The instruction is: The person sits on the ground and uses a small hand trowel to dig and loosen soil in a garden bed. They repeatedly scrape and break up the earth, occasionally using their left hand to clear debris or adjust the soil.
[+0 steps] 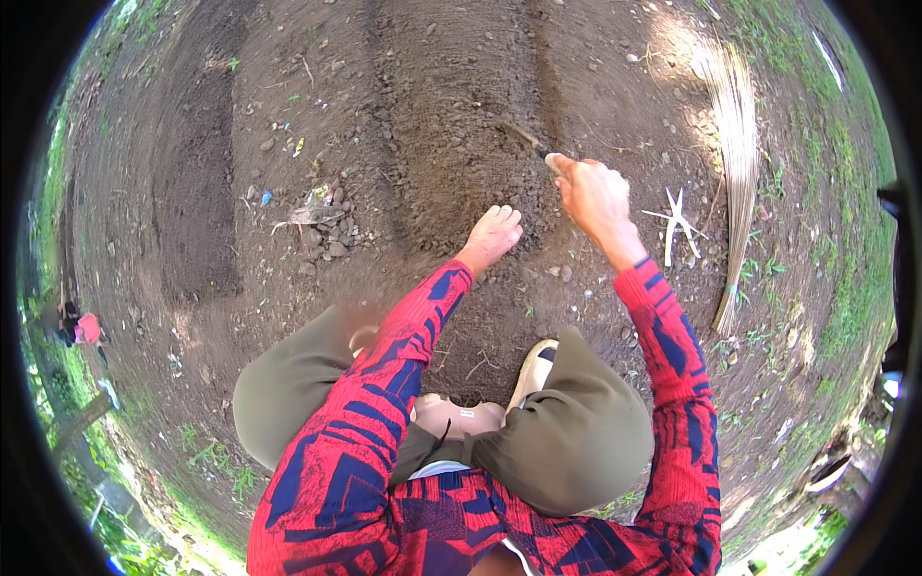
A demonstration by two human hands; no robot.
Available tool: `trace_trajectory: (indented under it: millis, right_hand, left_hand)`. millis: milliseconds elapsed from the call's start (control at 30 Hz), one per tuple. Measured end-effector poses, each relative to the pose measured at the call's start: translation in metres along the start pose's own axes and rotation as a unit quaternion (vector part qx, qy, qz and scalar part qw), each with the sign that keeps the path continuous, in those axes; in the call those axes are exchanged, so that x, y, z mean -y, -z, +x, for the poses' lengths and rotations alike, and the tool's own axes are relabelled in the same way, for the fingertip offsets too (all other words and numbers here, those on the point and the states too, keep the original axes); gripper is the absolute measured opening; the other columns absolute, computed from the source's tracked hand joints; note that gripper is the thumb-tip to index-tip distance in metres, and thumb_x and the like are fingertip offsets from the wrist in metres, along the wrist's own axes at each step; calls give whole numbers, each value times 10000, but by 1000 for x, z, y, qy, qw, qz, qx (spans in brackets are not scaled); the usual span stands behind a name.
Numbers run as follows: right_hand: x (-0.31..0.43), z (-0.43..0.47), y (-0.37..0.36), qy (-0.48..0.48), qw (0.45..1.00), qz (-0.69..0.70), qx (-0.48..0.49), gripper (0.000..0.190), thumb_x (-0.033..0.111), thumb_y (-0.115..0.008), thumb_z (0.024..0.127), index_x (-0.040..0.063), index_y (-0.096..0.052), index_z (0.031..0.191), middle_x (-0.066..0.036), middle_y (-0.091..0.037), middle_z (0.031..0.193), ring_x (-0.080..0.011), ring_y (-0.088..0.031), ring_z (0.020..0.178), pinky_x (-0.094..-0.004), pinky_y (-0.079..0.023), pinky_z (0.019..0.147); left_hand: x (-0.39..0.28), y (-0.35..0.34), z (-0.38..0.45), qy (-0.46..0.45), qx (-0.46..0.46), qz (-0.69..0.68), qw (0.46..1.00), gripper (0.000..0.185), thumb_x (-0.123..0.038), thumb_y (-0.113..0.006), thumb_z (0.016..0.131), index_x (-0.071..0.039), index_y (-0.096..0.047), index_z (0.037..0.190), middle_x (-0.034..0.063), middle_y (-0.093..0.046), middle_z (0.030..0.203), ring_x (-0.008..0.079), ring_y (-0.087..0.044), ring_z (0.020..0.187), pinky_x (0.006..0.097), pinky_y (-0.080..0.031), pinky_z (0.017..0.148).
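Note:
My right hand [594, 198] is closed around the handle of a small hand tool with a curved, soil-coloured blade [522, 135]. The blade points up and left, low over a strip of loosened soil [454, 144], and its tip is hard to tell from the earth. My left hand [495, 234] is just below and to the left, at the near end of that strip. Its fingers curl down towards the dirt, so whatever lies under them is hidden.
A pile of stones [335, 234] with plastic scraps lies left. Right of my right hand are pale-handled shears [677, 223], blades spread, and a stick broom [738, 144]. A pinkish low seat [457, 415] is between my legs. Another person [81, 327] is far left.

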State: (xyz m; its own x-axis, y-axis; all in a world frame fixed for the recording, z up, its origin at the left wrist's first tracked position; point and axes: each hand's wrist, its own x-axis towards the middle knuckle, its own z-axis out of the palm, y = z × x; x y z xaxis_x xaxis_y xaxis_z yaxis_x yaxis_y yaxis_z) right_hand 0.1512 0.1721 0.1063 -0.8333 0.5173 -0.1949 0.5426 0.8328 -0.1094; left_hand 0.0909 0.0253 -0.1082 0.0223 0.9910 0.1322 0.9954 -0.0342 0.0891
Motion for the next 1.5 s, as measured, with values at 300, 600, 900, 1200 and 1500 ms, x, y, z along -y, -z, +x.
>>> trace_trajectory:
  millis: [300,600,900,1200,1500]
  right_hand:
    - [56,36,-54,91,992,-79,23,147,116,-557,793,53,-689,807,-146,-688,804,-290,-692,764,-399,-562,657]
    - [27,13,1,79,995,-37,-52,120,124,-588,773,109,-680,848,-153,-675,805,-315,-681,745,-413,-555,639]
    - [46,-19,-6,53,995,-82,-9,119,104,-569,779,83,-637,874,-164,-667,770,-332,-680,740,-440,-551,621]
    - [22,-62,6,86,994,-67,-4,233,146,-563,785,215,-685,971,-137,-668,761,-335,-671,715,-440,-547,644]
    - [-16,-78,21,-6,1000,0,20,257,263,-593,793,203,-705,1015,-165,-680,838,-335,-665,806,-434,-536,745]
  left_hand:
    - [9,13,-12,43,9,-1,999,95,-191,-543,783,-136,-586,847,34,-534,861,193,-520,884,325,-402,746]
    - [89,56,-41,319,-169,-229,904,245,-94,-581,777,-53,-521,1011,191,-598,946,382,-583,901,454,-479,789]
    - [172,94,-189,623,-133,-180,750,280,-230,-605,778,-65,-636,1002,225,-651,957,391,-619,932,453,-491,808]
    - [150,86,-195,667,-2,-81,741,351,-231,-587,787,-147,-597,1128,156,-495,1231,395,-530,1090,491,-468,874]
    - [59,67,-51,357,-14,-151,922,619,-305,-714,740,-156,-457,1284,155,-387,1362,430,-390,1226,537,-388,969]
